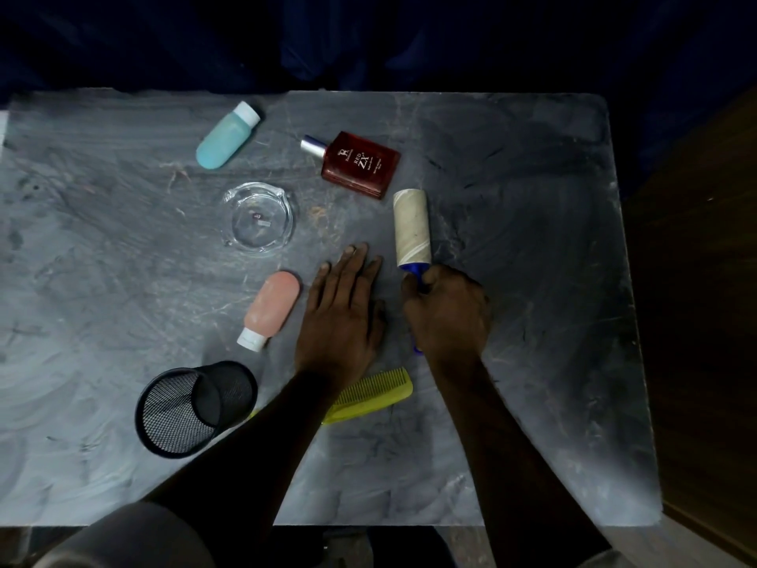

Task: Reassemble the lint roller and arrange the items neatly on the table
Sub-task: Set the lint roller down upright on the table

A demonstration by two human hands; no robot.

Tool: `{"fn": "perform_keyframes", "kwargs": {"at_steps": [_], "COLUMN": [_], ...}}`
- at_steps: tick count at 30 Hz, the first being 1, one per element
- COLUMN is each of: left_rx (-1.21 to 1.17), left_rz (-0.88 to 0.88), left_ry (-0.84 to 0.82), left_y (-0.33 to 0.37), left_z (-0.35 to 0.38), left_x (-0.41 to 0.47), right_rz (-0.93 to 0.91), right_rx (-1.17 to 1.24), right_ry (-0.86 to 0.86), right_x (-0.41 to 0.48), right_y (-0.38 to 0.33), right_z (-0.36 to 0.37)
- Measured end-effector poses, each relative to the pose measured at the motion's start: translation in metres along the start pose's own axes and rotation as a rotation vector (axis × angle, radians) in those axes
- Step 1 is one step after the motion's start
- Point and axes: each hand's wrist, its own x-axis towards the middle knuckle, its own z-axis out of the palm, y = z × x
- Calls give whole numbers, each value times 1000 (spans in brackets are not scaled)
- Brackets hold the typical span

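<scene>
The right hand (pixel 446 313) is wrapped tight around the blue handle (pixel 411 276) of the lint roller (pixel 411 229). The roller's pale tube sticks out past the fingers and points toward the far edge of the table (pixel 532 280). The roller sits a bit right of the middle of the table. A small bit of blue handle shows below the hand too.

The left hand (pixel 344 313) holds nothing. It lies flat with its fingers spread out straight, just beside the right hand.

A dark red perfume bottle (pixel 360 164) lies near the far edge, just past the end of the roller tube. A blue-green bottle (pixel 227 135) with a white cap lies closer to the far left corner. A clear glass dish (pixel 259 217) sits between those bottles and the left hand. A pink bottle (pixel 272 307) with a white cap lies just left of the left hand.

A black mesh cup (pixel 192 407) lies tipped on its side toward the near left part of the table. A yellow comb (pixel 372 393) lies near it, partly under the left arm.
</scene>
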Motion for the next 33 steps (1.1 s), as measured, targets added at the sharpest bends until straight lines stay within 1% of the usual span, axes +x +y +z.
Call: {"fn": "perform_keyframes", "kwargs": {"at_steps": [5, 13, 17, 23, 29, 31, 33], "left_rx": [-14, -69, -182, -341, -489, -558, -625], "left_rz": [-5, -17, -75, -76, -110, -129, -213], "left_ry": [-1, -21, -13, -20, 36, 90, 181], "left_y": [2, 4, 11, 25, 20, 7, -12], "left_z": [-5, -11, -23, -59, -107, -125, -140], "left_x": [0, 0, 1, -17, -63, -70, -67], "right_rz": [-13, -15, -11, -26, -9, -6, -5], "right_rx": [-16, -37, -101, -132, -91, -69, -73], "right_ry": [34, 19, 4, 30, -52, -71, -70], "right_x": [0, 1, 3, -1, -5, -5, -6], "right_y": [-4, -4, 2, 6, 1, -2, -4], "right_z": [-2, -6, -10, -21, -26, -26, -25]}}
